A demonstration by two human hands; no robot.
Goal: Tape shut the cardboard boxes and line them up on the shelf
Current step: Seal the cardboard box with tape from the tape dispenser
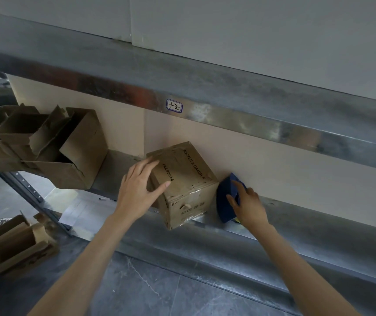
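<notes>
Box (189,179): closed cardboard cube on the shelf (296,229), turned at an angle, its near corner jutting over the shelf's front edge; black print runs across its top and front.
Box seams: the top flaps lie flat; a clear strip shows along the front top edge, but I cannot tell how far it runs.
Left hand (136,192): lies on the box's left top corner, fingers spread and nearly straight, thumb stretched across the top face.
Right hand (250,204): grips the dispenser (224,201), thumb and forefinger laid on its blue face, the other fingers curled behind it.
Dispenser: blue, standing on the shelf just right of the box, close to the beige back panel (273,160).
Open boxes (68,156): a cluster at the shelf's left end, flaps standing up, well apart from the closed box.
Floor box (16,245): open, flaps up, on the grey floor (159,293) at lower left.
Upper beam (250,110): metal, running above the shelf, with a label (174,106) handwritten "1-2".
Under the shelf: white paper (80,213) lies on the floor with a pen (107,199) beside it.
</notes>
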